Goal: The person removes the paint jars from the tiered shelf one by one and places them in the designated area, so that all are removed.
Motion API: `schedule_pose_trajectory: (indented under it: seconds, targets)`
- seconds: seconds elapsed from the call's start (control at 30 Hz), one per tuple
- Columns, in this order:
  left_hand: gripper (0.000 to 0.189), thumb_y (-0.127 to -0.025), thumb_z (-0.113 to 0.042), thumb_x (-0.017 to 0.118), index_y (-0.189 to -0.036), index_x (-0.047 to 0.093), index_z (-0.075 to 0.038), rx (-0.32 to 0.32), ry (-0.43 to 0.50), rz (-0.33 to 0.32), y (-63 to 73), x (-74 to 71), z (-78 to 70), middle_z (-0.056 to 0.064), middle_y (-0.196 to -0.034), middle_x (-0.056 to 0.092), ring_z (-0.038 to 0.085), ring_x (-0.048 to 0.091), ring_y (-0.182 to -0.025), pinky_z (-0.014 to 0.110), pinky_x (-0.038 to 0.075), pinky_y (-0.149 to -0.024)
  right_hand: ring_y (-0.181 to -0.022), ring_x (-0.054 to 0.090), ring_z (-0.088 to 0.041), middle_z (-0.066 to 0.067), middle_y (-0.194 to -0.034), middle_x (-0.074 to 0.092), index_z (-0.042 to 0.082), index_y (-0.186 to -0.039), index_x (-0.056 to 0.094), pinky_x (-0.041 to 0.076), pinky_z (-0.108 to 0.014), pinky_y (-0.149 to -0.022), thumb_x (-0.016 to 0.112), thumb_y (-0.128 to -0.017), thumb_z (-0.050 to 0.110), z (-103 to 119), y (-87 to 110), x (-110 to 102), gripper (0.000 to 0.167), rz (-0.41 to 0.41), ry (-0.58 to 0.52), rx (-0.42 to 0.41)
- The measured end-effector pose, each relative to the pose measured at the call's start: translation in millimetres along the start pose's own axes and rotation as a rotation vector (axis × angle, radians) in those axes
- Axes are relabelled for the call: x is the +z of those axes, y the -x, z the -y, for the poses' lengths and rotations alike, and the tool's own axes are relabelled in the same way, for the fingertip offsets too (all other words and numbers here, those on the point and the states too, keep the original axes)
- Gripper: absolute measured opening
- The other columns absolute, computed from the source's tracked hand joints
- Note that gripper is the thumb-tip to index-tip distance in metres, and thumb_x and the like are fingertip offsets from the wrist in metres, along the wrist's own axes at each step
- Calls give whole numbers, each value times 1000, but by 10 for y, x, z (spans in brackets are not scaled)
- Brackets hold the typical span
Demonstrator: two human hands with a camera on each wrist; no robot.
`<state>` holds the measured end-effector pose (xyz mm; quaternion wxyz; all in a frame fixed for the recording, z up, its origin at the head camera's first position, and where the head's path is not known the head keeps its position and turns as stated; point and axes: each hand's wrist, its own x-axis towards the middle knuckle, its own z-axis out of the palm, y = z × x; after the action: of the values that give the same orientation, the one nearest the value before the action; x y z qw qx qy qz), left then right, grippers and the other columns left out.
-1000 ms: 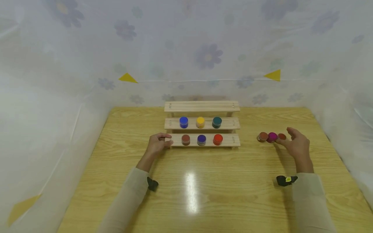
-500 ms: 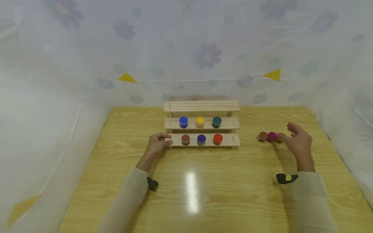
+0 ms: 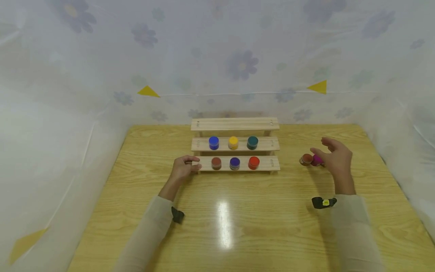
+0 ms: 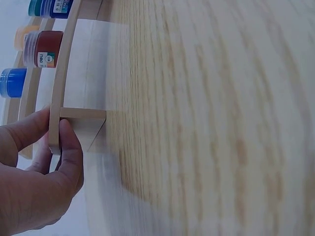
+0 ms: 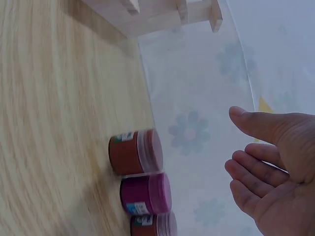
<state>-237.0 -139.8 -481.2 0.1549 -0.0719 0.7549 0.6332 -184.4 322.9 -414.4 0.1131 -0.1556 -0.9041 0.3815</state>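
My left hand (image 3: 183, 168) pinches the left end of the lowest step of a three-step wooden rack (image 3: 234, 124), thumb and fingers on either side of the board in the left wrist view. On that lowest step stand a brown paint jar (image 3: 216, 163), a purple-blue jar (image 3: 235, 163) and a red jar (image 3: 253, 163). To the right of the rack, my right hand (image 3: 338, 158) hovers with fingers apart and holds nothing. Below it, a brown paint jar (image 5: 130, 153), a magenta jar (image 5: 142, 194) and another brown jar (image 5: 150, 225) stand in a row on the table.
On the rack's middle step are a blue jar (image 3: 213, 142), a yellow jar (image 3: 233, 142) and a dark green jar (image 3: 252, 142). The top step bears no jars. Flowered white sheeting (image 3: 200, 56) encloses the wooden table (image 3: 265, 226) at the back and sides.
My right hand shifts slightly right over the rightmost jar, then moves left and a little farther back, toward the magenta and left brown jars. The left hand and rack stay in place.
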Motion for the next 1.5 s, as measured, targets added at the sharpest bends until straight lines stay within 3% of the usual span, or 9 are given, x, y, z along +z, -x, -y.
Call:
schedule_pose_trajectory:
  seconds: [0.4,0.47,0.57,0.7,0.8,1.17,1.5]
  targets:
    - [30,-83,-4,72,-111,65,0,-4,2,-4,-10,11,25,13,-104,65,14,66,-79,36,55,-85,-133,40,-39,-22,-141,47,4,-140,45,40,-53,-103,67,-86,39,251,15,188,67,46,-69,-38]
    - [29,-83,-5,72,-111,65,-1,-7,-12,-9,-3,10,23,13,-104,65,14,66,-79,35,55,-85,-134,39,-38,-19,-143,46,6,-141,44,46,-47,-99,66,-86,42,286,22,214,69,60,-56,-33]
    - [28,-83,-5,72,-110,66,-2,-4,-17,-16,3,12,11,11,-101,66,13,65,-77,34,55,-83,-133,41,-36,-16,-145,44,10,-143,43,54,-35,-75,65,-86,46,338,24,253,71,74,-50,-18]
    - [26,-83,-3,71,-108,66,1,14,-10,-18,12,15,-9,8,-91,66,13,65,-74,32,56,-76,-131,44,-37,-16,-142,48,9,-140,47,51,-44,-86,67,-85,43,406,24,307,67,53,-61,-61]
    - [25,-83,-1,70,-108,66,2,16,-4,-18,18,21,-17,5,-85,65,16,66,-73,33,55,-74,-129,45,-39,-19,-136,53,6,-136,51,38,-56,-103,69,-86,38,459,19,348,63,27,-51,-122]
    - [27,-83,0,70,-109,66,2,22,10,-24,8,15,-1,10,-99,62,10,63,-72,35,56,-79,-117,53,-40,-24,-124,59,-1,-126,59,42,-52,-101,75,-82,22,641,-51,571,53,-18,-88,-284]
    - [27,-83,1,70,-109,65,3,16,20,-25,3,12,-12,9,-95,62,11,63,-71,34,57,-78,-116,54,-38,-22,-123,60,0,-124,61,42,-51,-103,75,-82,24,855,-27,767,50,36,-117,-314]
